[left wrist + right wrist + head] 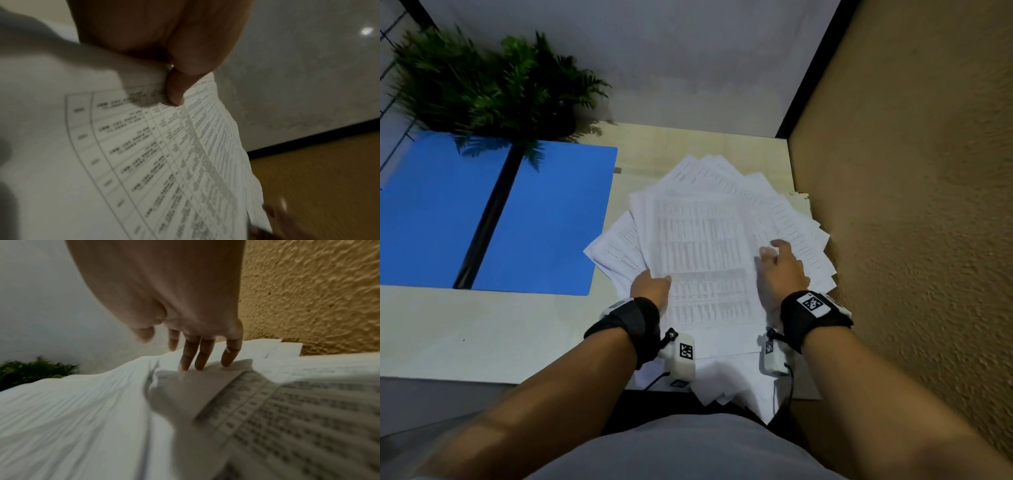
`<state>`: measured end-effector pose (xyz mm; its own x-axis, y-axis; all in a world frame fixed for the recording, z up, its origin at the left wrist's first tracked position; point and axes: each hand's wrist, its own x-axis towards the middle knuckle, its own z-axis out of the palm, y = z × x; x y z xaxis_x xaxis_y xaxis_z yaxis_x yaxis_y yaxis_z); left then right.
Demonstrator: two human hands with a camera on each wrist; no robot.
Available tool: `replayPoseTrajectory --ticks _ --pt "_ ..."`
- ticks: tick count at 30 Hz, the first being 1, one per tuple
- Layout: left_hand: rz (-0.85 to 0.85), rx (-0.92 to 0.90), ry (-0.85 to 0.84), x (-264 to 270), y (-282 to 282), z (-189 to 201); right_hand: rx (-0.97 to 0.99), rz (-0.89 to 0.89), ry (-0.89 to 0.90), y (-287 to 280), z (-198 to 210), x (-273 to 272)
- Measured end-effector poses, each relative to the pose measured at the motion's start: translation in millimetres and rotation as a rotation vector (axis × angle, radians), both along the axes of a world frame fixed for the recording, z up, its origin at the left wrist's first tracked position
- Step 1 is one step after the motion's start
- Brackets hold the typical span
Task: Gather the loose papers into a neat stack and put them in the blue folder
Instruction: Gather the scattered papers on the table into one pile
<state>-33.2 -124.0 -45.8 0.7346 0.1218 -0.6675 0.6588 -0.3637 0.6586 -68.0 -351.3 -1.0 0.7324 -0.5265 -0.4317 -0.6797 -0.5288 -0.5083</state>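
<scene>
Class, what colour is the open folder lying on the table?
Blue, with a black spine; the folder shows best in the head view.

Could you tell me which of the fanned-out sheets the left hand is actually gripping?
The top sheet, the one printed with a dense table: the left hand pinches its left edge. The other papers lie splayed beneath it.

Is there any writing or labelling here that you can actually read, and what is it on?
Nothing can be read as words.
Papers: printed tables of rows and columns, too blurred to read in every view.
Top sheet gripped by the left hand: grid with small text, blurred.
Right hand wristband tag: a black-and-white square code pattern, no letters.
Left wrist camera tag: the same kind of pattern.
Blue folder: no label showing.
</scene>
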Motion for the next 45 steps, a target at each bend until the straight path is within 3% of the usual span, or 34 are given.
replayPoseTrajectory --ticks 2,5,9,10,14,16,19,24,30,33,36,38,40,41,45 --pt "0.104 -0.096 -0.004 0.5 5.9 -4.6 0.030 0.021 0.103 -7.4 0.7 2.1" --pt "0.211 -0.197 0.007 -2.5 8.6 -10.8 0.047 0.187 0.218 -7.0 -10.9 -1.8" --pt "0.149 -0.153 -0.026 -5.4 5.0 -11.1 0.087 0.353 0.230 11.5 -19.3 -10.0" --pt "0.127 -0.094 -0.047 -5.3 6.1 -8.6 0.083 0.336 0.197 14.4 -19.6 -11.3" --pt "0.179 0.029 -0.062 -3.3 28.9 -1.0 -0.250 0.081 0.002 3.8 -13.0 -12.4" --pt "0.228 0.040 -0.057 -5.3 44.2 -2.2 -0.204 0.061 -0.011 -8.0 -7.5 -9.1" --pt "0.273 -0.006 -0.030 -12.7 53.8 -3.9 -0.169 0.174 0.095 -21.2 -6.4 4.5" --pt "0.317 -0.216 -0.036 -24.2 43.6 -3.6 -0.174 0.274 0.249 -11.6 -2.6 19.2" --pt "0.236 -0.299 -0.012 -24.2 41.4 -0.8 -0.051 0.320 0.341 10.7 5.1 5.3" --pt "0.173 -0.203 -0.043 -24.9 42.9 -10.9 0.065 0.425 0.398 27.4 2.6 -19.5" --pt "0.155 -0.087 -0.131 -30.2 43.8 -0.3 0.301 0.223 0.268 25.9 -1.0 -38.0" --pt "0.126 -0.097 -0.173 -32.6 48.6 1.8 0.133 0.057 0.081 11.0 -1.9 -37.7" --pt "0.055 -0.106 -0.202 -32.5 54.5 4.6 -0.144 -0.015 0.088 -9.3 -4.7 -35.1" --pt "0.012 -0.091 -0.204 -31.1 57.4 4.0 -0.134 -0.056 0.111 -14.6 -2.9 -34.0" --pt "-0.174 -0.073 -0.139 -30.3 53.7 -0.9 0.188 -0.104 0.097 -18.7 -16.7 -30.5"
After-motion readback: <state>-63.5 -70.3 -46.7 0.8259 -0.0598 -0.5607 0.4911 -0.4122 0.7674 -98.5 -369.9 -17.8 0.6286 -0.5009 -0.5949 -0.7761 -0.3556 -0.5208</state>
